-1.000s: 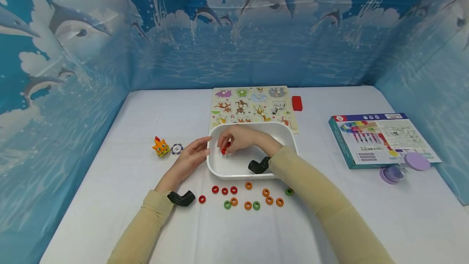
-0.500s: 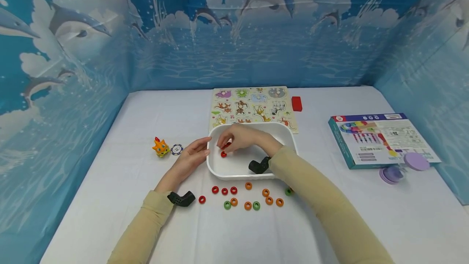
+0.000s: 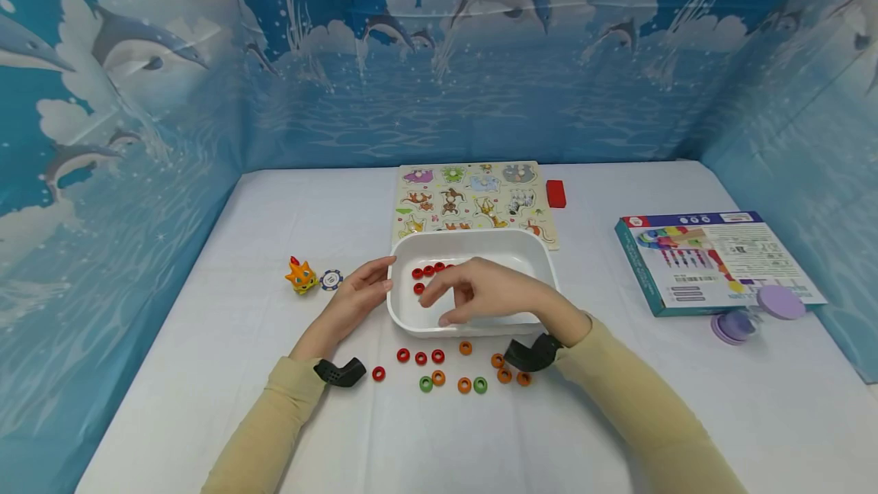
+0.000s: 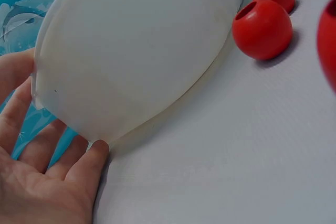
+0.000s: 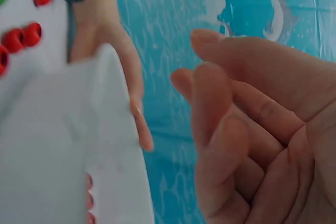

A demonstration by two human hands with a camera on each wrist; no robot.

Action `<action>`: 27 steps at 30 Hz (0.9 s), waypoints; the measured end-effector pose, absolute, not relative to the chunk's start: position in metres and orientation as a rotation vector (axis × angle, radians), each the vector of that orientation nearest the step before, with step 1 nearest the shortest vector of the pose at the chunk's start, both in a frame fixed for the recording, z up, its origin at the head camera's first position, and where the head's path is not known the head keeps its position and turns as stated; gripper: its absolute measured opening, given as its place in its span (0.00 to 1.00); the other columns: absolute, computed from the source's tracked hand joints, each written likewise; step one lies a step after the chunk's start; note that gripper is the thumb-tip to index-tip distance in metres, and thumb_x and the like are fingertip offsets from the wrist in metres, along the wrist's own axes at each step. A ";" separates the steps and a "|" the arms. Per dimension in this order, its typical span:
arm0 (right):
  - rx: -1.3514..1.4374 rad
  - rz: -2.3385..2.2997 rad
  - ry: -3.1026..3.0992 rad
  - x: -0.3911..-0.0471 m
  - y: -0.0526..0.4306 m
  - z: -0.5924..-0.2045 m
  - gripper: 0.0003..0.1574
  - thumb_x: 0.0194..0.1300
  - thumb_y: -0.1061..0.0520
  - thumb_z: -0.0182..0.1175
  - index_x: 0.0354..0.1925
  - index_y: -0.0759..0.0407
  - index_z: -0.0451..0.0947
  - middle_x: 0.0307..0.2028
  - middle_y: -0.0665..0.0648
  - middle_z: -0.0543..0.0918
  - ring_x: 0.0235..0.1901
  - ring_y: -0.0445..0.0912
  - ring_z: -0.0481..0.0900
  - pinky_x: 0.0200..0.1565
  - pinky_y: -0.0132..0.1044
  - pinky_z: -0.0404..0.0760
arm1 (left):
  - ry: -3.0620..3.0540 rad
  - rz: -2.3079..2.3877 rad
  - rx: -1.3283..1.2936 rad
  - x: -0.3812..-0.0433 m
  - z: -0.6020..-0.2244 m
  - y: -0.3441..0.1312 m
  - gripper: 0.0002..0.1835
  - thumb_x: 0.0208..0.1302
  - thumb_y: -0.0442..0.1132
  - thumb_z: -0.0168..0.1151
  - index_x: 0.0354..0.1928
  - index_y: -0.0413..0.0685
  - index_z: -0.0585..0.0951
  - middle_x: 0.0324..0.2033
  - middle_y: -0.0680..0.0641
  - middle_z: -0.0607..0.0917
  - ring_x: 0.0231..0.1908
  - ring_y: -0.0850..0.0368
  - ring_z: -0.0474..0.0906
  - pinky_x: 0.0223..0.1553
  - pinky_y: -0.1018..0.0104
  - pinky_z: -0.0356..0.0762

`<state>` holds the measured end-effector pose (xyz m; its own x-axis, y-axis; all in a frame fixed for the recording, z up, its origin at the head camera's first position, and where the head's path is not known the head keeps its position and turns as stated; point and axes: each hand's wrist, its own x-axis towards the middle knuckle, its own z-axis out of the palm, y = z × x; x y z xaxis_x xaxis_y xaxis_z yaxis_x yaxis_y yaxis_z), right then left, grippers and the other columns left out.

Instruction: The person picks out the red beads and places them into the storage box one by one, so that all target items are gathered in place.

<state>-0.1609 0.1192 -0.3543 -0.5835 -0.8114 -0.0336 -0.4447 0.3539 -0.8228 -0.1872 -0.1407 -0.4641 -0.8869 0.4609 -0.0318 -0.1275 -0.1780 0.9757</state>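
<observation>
Over white cloth [image 3: 343, 441], your spread-fingered left hand [image 3: 358, 292] touched the tray's [image 3: 446, 332] left edge; your right hand [image 3: 490, 288], fingers parted, risked scattering orange beads [image 3: 504, 376] if its wrist [image 3: 571, 325] dipped.

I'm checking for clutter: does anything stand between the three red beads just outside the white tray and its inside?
Only the near wall of the tray; the red beads lie just outside it. Nothing else visible sits between, though the right hand hovers above.
</observation>
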 end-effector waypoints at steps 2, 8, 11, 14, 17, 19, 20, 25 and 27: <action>-1.046 -1.149 2.189 -0.146 0.122 -0.359 0.16 0.53 0.52 0.64 0.43 0.41 0.77 0.25 0.46 0.80 0.15 0.44 0.71 0.19 0.31 0.71 | 1.714 2.117 0.378 -0.187 -0.464 -0.140 0.25 0.62 0.34 0.53 0.62 0.42 0.63 0.63 0.43 0.60 0.62 0.51 0.57 0.56 0.63 0.64; -0.944 -1.307 2.263 -0.109 0.121 -0.389 0.13 0.54 0.51 0.64 0.41 0.43 0.78 0.11 0.46 0.72 0.11 0.39 0.68 0.13 0.28 0.67 | 1.714 2.125 0.360 -0.186 -0.464 -0.139 0.26 0.61 0.35 0.56 0.61 0.43 0.64 0.63 0.43 0.61 0.61 0.51 0.58 0.55 0.63 0.65; -0.952 -1.344 2.322 -0.097 0.120 -0.405 0.15 0.54 0.49 0.63 0.42 0.47 0.78 0.10 0.44 0.70 0.10 0.36 0.66 0.13 0.27 0.66 | 1.721 2.124 0.352 -0.186 -0.465 -0.139 0.26 0.60 0.36 0.57 0.61 0.44 0.65 0.63 0.44 0.61 0.61 0.52 0.58 0.55 0.64 0.66; -0.941 -1.319 2.384 -0.089 0.119 -0.415 0.19 0.54 0.48 0.63 0.45 0.49 0.78 0.10 0.43 0.69 0.10 0.35 0.66 0.13 0.27 0.66 | 1.720 2.123 0.357 -0.187 -0.466 -0.140 0.26 0.60 0.36 0.57 0.61 0.45 0.65 0.63 0.44 0.61 0.61 0.51 0.58 0.55 0.63 0.66; -0.897 -1.293 2.421 -0.086 0.117 -0.423 0.21 0.54 0.48 0.62 0.48 0.49 0.76 0.10 0.43 0.70 0.11 0.36 0.66 0.13 0.27 0.66 | 1.718 2.121 0.363 -0.187 -0.466 -0.140 0.26 0.60 0.36 0.57 0.61 0.45 0.65 0.63 0.44 0.61 0.62 0.51 0.58 0.55 0.63 0.65; -0.879 -1.282 2.449 -0.086 0.115 -0.429 0.21 0.55 0.49 0.62 0.48 0.49 0.76 0.11 0.43 0.70 0.11 0.36 0.66 0.14 0.27 0.66 | 1.719 2.117 0.362 -0.188 -0.466 -0.141 0.26 0.60 0.37 0.57 0.61 0.46 0.65 0.63 0.44 0.61 0.62 0.52 0.57 0.56 0.63 0.65; -0.877 -1.271 2.468 -0.086 0.115 -0.432 0.21 0.55 0.49 0.62 0.48 0.49 0.76 0.11 0.43 0.69 0.11 0.35 0.66 0.14 0.27 0.66 | 1.721 2.116 0.357 -0.187 -0.466 -0.141 0.26 0.60 0.37 0.57 0.61 0.46 0.65 0.63 0.45 0.61 0.62 0.52 0.58 0.56 0.63 0.65; -0.907 -1.212 2.555 -0.089 0.113 -0.443 0.19 0.55 0.50 0.62 0.48 0.48 0.77 0.15 0.42 0.70 0.12 0.34 0.65 0.16 0.26 0.67 | 1.723 2.110 0.341 -0.187 -0.465 -0.140 0.26 0.59 0.38 0.58 0.61 0.47 0.66 0.63 0.47 0.62 0.61 0.53 0.58 0.55 0.64 0.65; -0.925 -1.204 2.576 -0.090 0.112 -0.445 0.18 0.55 0.52 0.62 0.47 0.47 0.77 0.17 0.42 0.71 0.13 0.34 0.65 0.16 0.26 0.68 | 1.725 2.109 0.337 -0.187 -0.465 -0.140 0.27 0.59 0.38 0.58 0.61 0.47 0.66 0.63 0.47 0.62 0.61 0.53 0.58 0.55 0.64 0.65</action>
